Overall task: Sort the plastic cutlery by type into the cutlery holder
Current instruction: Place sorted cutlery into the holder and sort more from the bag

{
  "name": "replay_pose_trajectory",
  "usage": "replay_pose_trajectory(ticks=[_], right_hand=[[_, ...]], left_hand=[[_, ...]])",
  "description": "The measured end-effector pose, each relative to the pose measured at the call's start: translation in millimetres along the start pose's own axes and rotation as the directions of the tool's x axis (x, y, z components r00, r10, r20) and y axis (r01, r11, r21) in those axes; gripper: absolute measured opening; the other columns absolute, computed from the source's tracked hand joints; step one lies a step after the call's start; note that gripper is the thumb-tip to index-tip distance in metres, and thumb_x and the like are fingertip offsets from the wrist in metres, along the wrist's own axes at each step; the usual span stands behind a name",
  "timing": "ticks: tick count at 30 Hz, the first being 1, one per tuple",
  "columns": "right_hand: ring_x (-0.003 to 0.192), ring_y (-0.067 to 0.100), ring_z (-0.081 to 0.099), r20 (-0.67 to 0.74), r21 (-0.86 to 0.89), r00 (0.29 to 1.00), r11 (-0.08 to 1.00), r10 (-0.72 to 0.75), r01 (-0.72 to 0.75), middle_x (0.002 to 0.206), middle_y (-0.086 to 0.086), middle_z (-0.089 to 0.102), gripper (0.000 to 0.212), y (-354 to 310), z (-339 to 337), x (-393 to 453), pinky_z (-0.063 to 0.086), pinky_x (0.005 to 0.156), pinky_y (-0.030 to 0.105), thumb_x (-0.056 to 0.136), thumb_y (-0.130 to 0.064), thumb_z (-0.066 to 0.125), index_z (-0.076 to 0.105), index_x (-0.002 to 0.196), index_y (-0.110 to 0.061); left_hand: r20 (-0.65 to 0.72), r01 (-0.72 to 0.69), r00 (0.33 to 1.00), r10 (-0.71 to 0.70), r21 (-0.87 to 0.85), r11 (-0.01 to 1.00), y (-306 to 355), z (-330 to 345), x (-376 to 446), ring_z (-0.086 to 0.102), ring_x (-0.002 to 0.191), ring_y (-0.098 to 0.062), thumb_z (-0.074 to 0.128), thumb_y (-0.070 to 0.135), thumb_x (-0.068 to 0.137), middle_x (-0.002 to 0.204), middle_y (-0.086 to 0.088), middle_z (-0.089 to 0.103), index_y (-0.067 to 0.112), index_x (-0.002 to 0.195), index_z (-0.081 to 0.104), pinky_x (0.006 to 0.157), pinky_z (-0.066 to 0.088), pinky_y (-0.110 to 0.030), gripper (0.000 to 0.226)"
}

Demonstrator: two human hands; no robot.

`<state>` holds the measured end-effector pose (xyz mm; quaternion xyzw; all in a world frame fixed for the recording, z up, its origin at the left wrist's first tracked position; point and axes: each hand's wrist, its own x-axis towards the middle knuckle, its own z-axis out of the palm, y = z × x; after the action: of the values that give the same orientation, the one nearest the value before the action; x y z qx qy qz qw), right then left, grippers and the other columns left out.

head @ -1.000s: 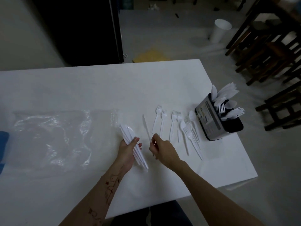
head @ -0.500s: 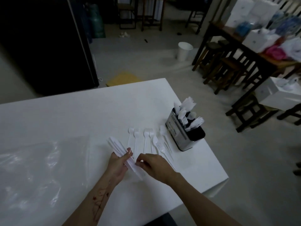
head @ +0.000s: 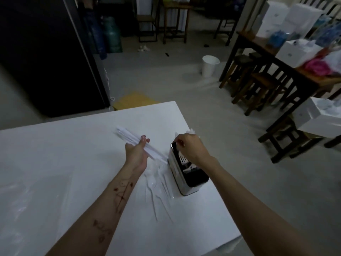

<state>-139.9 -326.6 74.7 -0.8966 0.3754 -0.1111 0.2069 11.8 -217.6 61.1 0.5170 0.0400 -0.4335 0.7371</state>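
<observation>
Near the centre of the frame, the left hand (head: pixel 137 154) is closed around a bundle of white plastic knives (head: pixel 136 142), thumb on top and fingers wrapped beneath; the bundle runs diagonally from upper left to lower right, its lower end just beside the top of the cutlery holder (head: pixel 184 179). The holder, a white-walled box with a dark interior, stands on the white table (head: pixel 73 148) right of centre, close to the table's right edge. The right hand (head: pixel 190 146) hovers over the far end of the holder, fingers curled and drawn together at the tips; it appears to pinch a thin white piece at the rim, though what kind cannot be told. Several white pieces, one with a slotted or tined head, already stand in the holder's compartments below the right wrist. Loose white forks and spoons (head: pixel 156 185) lie on the table just left of the holder, overlapping, handles pointing toward the bottom of the frame. A crumpled clear plastic bag (head: pixel 22 209) lies at the lower left. In the upper middle of the frame a white bin (head: pixel 210 65) stands on the floor.
</observation>
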Motion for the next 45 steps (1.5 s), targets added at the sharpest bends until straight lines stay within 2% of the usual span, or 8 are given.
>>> replay_pose_trajectory(ticks=[4,9,15,21,32,39,42,45], right_hand=[[0.098,0.029,0.066,0.030,0.095,0.999,0.995,0.031,-0.034,0.105,0.011,0.073,0.029,20.1,-18.3,17.3,0.047,0.084,0.031,0.093,-0.005,0.049,0.071,0.111,-0.008],[0.084,0.017,0.070,0.096,0.233,0.994,0.970,0.053,-0.074,0.094,0.004,0.075,0.032,27.6,-29.7,26.1,0.052,0.079,0.024,0.093,-0.006,0.044,0.071,0.108,-0.012],[0.070,0.005,0.071,0.113,0.379,0.991,0.919,0.066,-0.104,0.103,-0.004,0.073,0.031,34.9,-30.9,28.3,0.050,0.065,0.009,0.094,-0.007,0.046,0.072,0.109,-0.013],[0.066,0.005,0.070,0.017,0.496,0.994,0.863,0.104,-0.099,0.090,-0.004,0.074,0.027,39.4,-25.2,22.3,0.051,0.062,0.016,0.095,-0.009,0.047,0.068,0.110,-0.015],[0.067,0.018,0.066,-0.194,0.781,0.939,0.623,0.285,-0.028,0.076,0.003,0.069,0.028,37.9,-17.4,11.8,0.055,0.064,0.036,0.094,-0.001,0.043,0.068,0.098,-0.013],[0.101,0.010,0.065,-0.258,0.718,0.950,0.693,0.177,0.066,0.111,-0.005,0.068,0.024,29.5,-21.2,9.8,0.053,0.085,0.028,0.098,-0.022,0.051,0.062,0.120,-0.021],[0.131,0.004,0.046,-0.224,0.650,0.974,0.748,0.023,0.132,0.145,-0.012,0.047,0.050,23.2,-25.6,12.5,0.040,0.106,0.026,0.095,-0.041,0.055,0.042,0.143,-0.032],[0.138,0.003,0.035,-0.218,0.561,0.967,0.794,-0.134,0.236,0.151,-0.016,0.036,0.061,12.0,-28.9,18.5,0.032,0.113,0.025,0.093,-0.043,0.057,0.035,0.147,-0.030]], left_hand=[[-0.020,-0.069,0.997,0.068,-0.040,0.997,-2.0,41.2,17.8,0.062,0.082,-0.015,0.057,-0.001,0.091,0.091,-0.006,0.060,-0.006,0.134,0.038,0.072,0.052,-0.030,0.047],[-0.058,-0.167,0.984,0.168,0.022,0.986,-23.6,77.2,24.1,0.061,0.082,-0.013,0.055,0.002,0.093,0.093,-0.001,0.060,0.010,0.121,0.036,0.085,0.048,-0.034,0.035],[-0.044,-0.344,0.927,0.372,0.288,0.894,-50.8,90.1,18.2,0.062,0.089,-0.007,0.054,0.010,0.094,0.097,0.010,0.062,0.010,0.126,0.032,0.079,0.046,-0.017,0.039],[0.116,-0.426,0.897,0.428,0.486,0.763,-66.1,84.3,4.7,0.061,0.080,0.009,0.057,0.018,0.093,0.097,0.015,0.062,0.013,0.120,0.035,0.066,0.044,-0.002,0.035],[0.233,-0.466,0.881,0.411,0.568,0.678,-73.7,85.7,-3.0,0.059,0.085,0.005,0.054,0.027,0.095,0.097,0.018,0.057,0.024,0.117,0.031,0.067,0.050,-0.015,0.032],[0.362,-0.489,0.872,0.329,0.610,0.624,-83.8,76.9,5.3,0.062,0.096,-0.016,0.052,0.040,0.094,0.108,-0.002,0.057,0.038,0.113,0.032,0.074,0.058,-0.030,0.028],[0.430,-0.512,0.853,0.294,0.585,0.629,-81.3,77.1,2.1,0.062,0.103,-0.010,0.050,0.043,0.093,0.117,0.003,0.056,0.037,0.124,0.032,0.077,0.055,-0.020,0.036],[0.487,-0.556,0.828,0.278,0.646,0.523,-85.5,72.0,2.3,0.047,0.116,0.000,0.049,0.025,0.097,0.131,0.009,0.044,0.018,0.139,0.034,0.092,0.044,-0.017,0.045]])
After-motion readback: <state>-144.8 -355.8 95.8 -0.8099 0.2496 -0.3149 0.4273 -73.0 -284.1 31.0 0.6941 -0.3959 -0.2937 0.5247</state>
